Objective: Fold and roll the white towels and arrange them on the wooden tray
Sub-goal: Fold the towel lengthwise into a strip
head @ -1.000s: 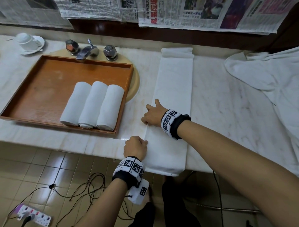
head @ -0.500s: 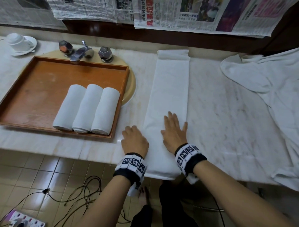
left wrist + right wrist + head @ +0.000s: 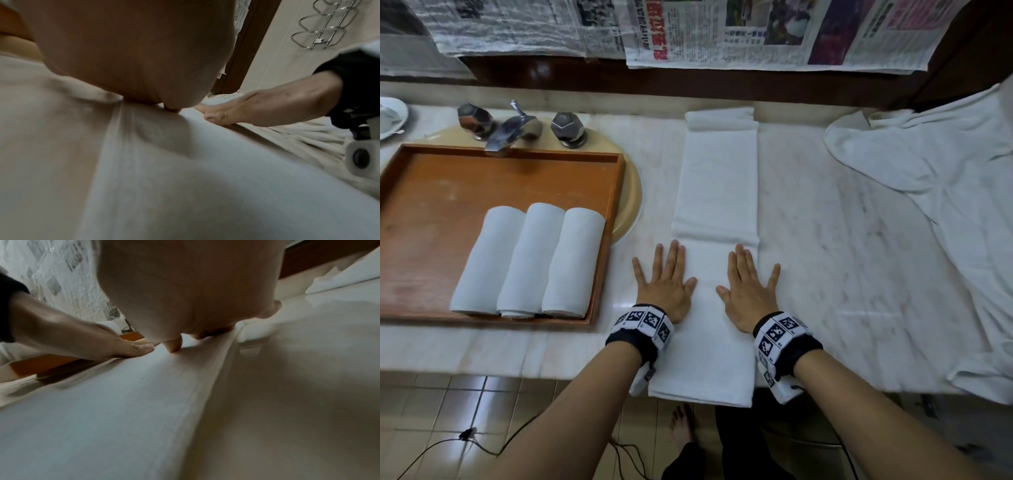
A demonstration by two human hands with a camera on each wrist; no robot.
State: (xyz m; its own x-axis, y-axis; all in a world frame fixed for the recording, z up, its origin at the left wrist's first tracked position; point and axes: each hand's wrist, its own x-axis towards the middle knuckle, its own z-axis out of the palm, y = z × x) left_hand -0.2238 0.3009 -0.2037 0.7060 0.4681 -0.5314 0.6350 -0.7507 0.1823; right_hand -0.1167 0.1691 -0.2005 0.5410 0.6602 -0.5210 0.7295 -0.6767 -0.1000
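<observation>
newspaper sheets (image 3: pixel 774 31) taped along the wall at 12 o'clock, big red Chinese headline characters near the middle sheet's lower left edge, too blurry to make out, rest is tiny unreadable print, black-and-white square marker patterns on both wristbands (image 3: pixel 643 320), no actual text there

From our head we looked steeply down on the table (image 3: pixel 859 274). Each wrist camera sat low behind its palm, looking forward along the folded towel (image 3: pixel 717 192), close, and caught the opposite hand; all three views shared that towel.
</observation>
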